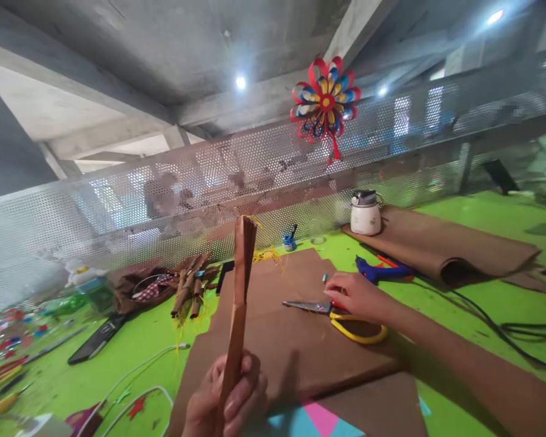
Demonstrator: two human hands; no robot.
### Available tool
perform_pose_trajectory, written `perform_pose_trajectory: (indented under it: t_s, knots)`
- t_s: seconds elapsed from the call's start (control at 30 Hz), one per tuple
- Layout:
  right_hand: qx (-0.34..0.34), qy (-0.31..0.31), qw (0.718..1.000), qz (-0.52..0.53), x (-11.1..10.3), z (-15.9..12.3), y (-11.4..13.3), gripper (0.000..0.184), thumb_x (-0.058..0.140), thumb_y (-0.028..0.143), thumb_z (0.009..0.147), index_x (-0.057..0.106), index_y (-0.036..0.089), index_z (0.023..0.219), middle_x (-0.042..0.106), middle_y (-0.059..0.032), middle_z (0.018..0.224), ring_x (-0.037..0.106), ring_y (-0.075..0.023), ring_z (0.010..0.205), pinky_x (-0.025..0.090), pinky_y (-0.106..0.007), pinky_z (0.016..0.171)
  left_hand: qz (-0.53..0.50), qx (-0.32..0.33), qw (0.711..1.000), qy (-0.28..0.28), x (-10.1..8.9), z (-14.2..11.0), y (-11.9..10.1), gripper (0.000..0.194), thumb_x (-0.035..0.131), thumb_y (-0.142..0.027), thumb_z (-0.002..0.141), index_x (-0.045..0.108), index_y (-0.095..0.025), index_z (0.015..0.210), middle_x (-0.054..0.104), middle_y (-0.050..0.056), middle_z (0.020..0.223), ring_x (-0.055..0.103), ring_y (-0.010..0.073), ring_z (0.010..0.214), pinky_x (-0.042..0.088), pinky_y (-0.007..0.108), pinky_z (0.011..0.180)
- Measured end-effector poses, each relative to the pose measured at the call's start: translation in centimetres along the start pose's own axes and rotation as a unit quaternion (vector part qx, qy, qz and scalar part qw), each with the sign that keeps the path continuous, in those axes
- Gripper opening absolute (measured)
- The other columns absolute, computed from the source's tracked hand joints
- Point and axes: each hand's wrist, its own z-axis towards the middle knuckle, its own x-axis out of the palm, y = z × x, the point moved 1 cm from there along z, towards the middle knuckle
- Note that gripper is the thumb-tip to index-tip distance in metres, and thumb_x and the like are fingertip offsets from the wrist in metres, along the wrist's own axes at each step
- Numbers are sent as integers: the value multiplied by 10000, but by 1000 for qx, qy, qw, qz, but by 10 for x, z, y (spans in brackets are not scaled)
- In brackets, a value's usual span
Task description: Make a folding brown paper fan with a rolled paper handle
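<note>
Your left hand (pixel 230 391) clasps the folded paper (pixel 239 285) low down, holding it nearly upright, left of the scissors (pixel 321 308). Your right hand (pixel 357 295) curls, palm down, beside the scissors' handles; whether it grasps anything, I cannot tell.

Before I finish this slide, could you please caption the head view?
Left hand holds folded paper, right hand at the scissors.

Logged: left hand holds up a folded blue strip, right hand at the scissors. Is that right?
Not blue: in the head view, the folded strip is brown. The left hand holds it up; the right hand is at the scissors.
</note>
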Motion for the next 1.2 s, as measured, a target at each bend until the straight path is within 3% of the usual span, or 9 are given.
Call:
perform_pose_trajectory:
  t_s: [0.17, 0.3, 0.47, 0.67, 1.0, 1.2]
  knots:
    - [-1, 6, 1000, -1, 0, 0, -1, 204, 505, 262, 841, 674, 188, 753, 675, -60, 776, 586, -164, 681, 428, -273, 656, 1, 22, 1000, -16, 1, -1, -1, 178, 524, -182, 855, 670, -106, 922, 271, -80, 487, 233, -9, 331, 336, 115, 410]
    - [4, 9, 1000, -15, 6, -1, -12, 225, 491, 276, 842, 680, 190, 754, 684, -64, 802, 591, -177, 701, 426, -290, 664, 15, 33, 995, -92, 1, -1, -3, 134, 623, -183, 776, 658, -109, 883, 361, -50, 558, 336, 8, 424, 363, 133, 460]
    - [15, 37, 999, -31, 13, -3, -25, 244, 483, 301, 837, 686, 196, 752, 686, -58, 799, 598, -188, 719, 425, -302, 674, 46, 44, 977, -202, -5, 3, -8, 226, 700, -189, 711, 641, -103, 911, 511, 7, 679, 505, 62, 598, 434, 157, 559]
    - [26, 50, 998, -39, 14, -6, -26, 273, 466, 341, 839, 684, 194, 766, 695, -55, 804, 616, -196, 732, 439, -305, 676, 77, 60, 949, -300, -14, 6, -10, 208, 694, -158, 727, 639, -106, 921, 632, 39, 786, 614, 105, 709, 509, 202, 684]
    - [48, 52, 994, -85, 14, -7, -39, 274, 474, 346, 830, 696, 200, 766, 712, -58, 809, 630, -206, 748, 443, -295, 667, 130, 34, 923, -362, -19, 10, -8, 99, 645, -155, 767, 625, -120, 857, 689, 56, 777, 662, 134, 687, 548, 233, 657]
    - [72, 55, 988, -122, 7, -2, -38, 242, 498, 292, 837, 709, 177, 803, 712, -66, 854, 625, -190, 789, 427, -274, 711, 143, 36, 917, -370, -25, 12, -14, 89, 609, -115, 780, 631, -119, 866, 697, 71, 788, 671, 160, 678, 573, 278, 627]
